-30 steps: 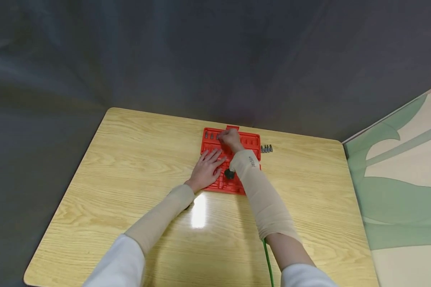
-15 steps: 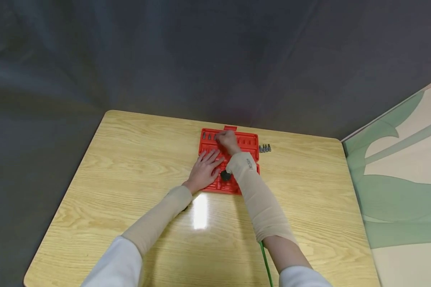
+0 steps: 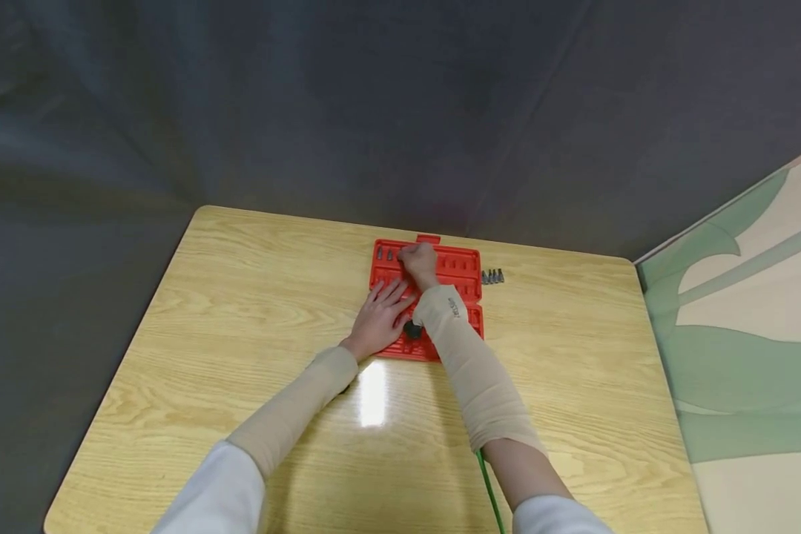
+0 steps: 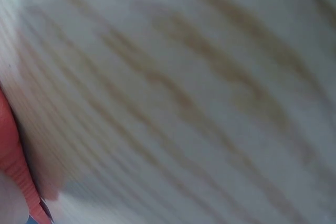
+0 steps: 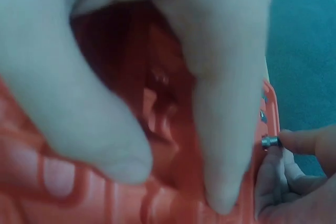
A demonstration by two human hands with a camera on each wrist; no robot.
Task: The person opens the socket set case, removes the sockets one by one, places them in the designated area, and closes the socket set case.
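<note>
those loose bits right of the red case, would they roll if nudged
Likely yes: the bits look like small metal cylinders lying free on a glossy table, so they may roll or skid. Probably stiff and heavy for their size. They are too small to tell whether hex sides would stop them.

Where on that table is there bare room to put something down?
Bare wood lies left of the red case, and along the near edge of the table between the forearms. It is crowded at the case: both hands lie on it, and loose bits sit just to its right.

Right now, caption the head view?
Left hand flat on red tray; right hand at its far row.
</note>
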